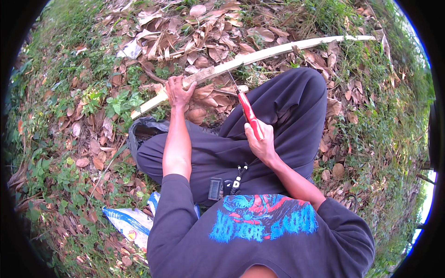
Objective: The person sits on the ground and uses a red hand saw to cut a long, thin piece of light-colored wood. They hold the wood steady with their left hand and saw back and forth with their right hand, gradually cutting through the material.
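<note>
I sit on the ground with my legs folded, in dark trousers [278,106]. My left hand [178,91] grips a long pale stick [278,52] that runs from the lower left to the upper right over dry leaves. My right hand [261,141] is closed around the red handle of a knife [249,113]. Its thin blade points up and left and meets the stick just to the right of my left hand, near a rough, bark-covered patch.
Dry brown leaves [208,32] cover the ground ahead, with green weeds [120,102] to the left and grass [380,116] to the right. A white and blue plastic sack [132,222] lies under my left side. Small dark objects hang at my waist [227,185].
</note>
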`<action>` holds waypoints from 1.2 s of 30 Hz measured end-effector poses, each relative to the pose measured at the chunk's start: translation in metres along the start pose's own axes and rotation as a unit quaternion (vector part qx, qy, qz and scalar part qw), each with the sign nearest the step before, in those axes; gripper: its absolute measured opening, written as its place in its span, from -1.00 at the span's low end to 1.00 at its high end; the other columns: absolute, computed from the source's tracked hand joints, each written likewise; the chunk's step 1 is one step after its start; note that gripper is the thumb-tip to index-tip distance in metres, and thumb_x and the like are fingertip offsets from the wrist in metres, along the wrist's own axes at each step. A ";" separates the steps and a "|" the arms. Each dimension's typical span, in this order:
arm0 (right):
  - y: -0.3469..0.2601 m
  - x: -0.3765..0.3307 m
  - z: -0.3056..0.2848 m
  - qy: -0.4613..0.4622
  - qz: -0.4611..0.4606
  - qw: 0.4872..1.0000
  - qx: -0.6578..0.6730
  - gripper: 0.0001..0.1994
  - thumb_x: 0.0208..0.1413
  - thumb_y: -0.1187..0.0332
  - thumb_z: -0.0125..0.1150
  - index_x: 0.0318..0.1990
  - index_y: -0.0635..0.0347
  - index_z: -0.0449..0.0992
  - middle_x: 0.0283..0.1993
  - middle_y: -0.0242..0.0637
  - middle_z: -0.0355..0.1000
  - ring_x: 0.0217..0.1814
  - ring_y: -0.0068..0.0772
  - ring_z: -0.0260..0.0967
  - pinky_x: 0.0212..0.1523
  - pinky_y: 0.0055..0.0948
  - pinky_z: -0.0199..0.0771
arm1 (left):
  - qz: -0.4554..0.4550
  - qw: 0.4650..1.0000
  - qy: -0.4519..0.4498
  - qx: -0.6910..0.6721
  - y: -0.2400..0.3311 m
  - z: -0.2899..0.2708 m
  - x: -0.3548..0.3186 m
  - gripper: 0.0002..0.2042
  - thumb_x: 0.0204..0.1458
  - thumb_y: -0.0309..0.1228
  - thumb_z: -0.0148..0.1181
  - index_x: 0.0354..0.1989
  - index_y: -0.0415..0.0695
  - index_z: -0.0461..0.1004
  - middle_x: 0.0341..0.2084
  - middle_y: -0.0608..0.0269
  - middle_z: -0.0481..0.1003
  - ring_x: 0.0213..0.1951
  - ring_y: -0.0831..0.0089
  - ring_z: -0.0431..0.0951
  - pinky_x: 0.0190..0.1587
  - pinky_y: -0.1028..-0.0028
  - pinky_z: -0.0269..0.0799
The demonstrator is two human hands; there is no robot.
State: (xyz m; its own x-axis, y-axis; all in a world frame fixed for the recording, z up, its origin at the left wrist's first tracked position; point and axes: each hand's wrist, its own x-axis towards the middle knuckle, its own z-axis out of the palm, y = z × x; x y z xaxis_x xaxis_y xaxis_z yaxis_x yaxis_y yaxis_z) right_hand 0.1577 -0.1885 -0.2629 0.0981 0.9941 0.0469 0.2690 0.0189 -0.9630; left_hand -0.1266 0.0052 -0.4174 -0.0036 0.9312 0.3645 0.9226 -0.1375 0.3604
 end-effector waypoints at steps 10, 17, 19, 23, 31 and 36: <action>0.018 0.002 -0.004 -0.003 0.103 0.994 0.045 -0.79 0.20 0.44 0.18 -0.47 0.34 0.41 -0.69 -0.27 0.23 -0.69 -0.49 0.15 -0.57 -0.34 0.22 | -0.075 0.992 -0.086 0.046 -0.036 -0.025 -0.004 -0.26 -0.20 0.16 0.45 -0.04 -0.24 0.46 -0.14 -0.10 0.49 -0.02 -0.04 0.48 0.05 0.09 0.39; -0.006 0.001 -0.017 0.016 0.077 0.995 0.068 -0.81 0.19 0.46 0.17 -0.46 0.34 0.41 -0.70 -0.36 0.21 -0.69 -0.59 0.10 -0.60 -0.40 0.18 | -0.056 0.992 -0.107 -0.021 -0.059 -0.030 0.007 -0.26 -0.16 0.14 0.44 0.06 -0.22 0.52 -0.04 -0.09 0.56 0.03 0.00 0.54 0.13 0.17 0.41; -0.013 0.001 -0.024 0.012 0.078 0.994 0.076 -0.84 0.19 0.47 0.17 -0.42 0.35 0.42 -0.70 -0.39 0.22 -0.68 -0.65 0.12 -0.61 -0.45 0.17 | -0.071 0.990 -0.121 -0.019 -0.063 -0.039 0.019 -0.25 -0.13 0.17 0.40 0.08 -0.23 0.51 -0.04 -0.12 0.57 0.03 0.00 0.55 0.13 0.16 0.42; -0.024 0.008 -0.031 0.028 0.079 0.992 0.093 -0.85 0.20 0.46 0.17 -0.38 0.36 0.45 -0.70 -0.44 0.18 -0.67 -0.69 0.08 -0.61 -0.48 0.14 | -0.174 0.941 -0.290 -0.024 -0.040 -0.070 0.056 -0.17 -0.08 0.30 0.28 0.11 -0.26 0.50 -0.09 -0.23 0.58 0.00 -0.03 0.59 0.08 0.17 0.45; -0.017 0.020 -0.017 0.008 0.108 0.988 0.108 -0.82 0.22 0.46 0.18 -0.42 0.33 0.42 -0.67 -0.49 0.20 -0.62 -0.74 0.07 -0.59 -0.52 0.12 | 0.002 0.979 -0.130 0.157 -0.052 -0.044 0.045 -0.28 -0.06 0.38 0.18 -0.22 -0.18 0.48 -0.28 0.03 0.46 -0.14 0.01 0.48 -0.03 0.04 0.35; -0.009 0.024 0.000 -0.009 0.124 0.984 0.127 -0.82 0.23 0.46 0.17 -0.42 0.33 0.43 -0.65 -0.50 0.23 -0.59 -0.75 0.08 -0.58 -0.52 0.13 | 0.053 0.985 -0.058 0.150 -0.049 -0.026 0.024 -0.56 0.07 0.10 0.23 -0.22 -0.07 0.52 -0.33 0.13 0.42 -0.24 0.12 0.46 -0.14 0.12 0.38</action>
State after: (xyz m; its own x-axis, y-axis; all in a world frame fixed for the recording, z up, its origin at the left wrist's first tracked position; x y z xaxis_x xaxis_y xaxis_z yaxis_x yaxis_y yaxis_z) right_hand 0.1578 -0.1649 -0.2533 0.1133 0.9731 -0.2004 -0.0087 -0.2008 -0.9796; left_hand -0.1819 0.0260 -0.4043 0.1271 0.9519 0.2787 0.9881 -0.1461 0.0482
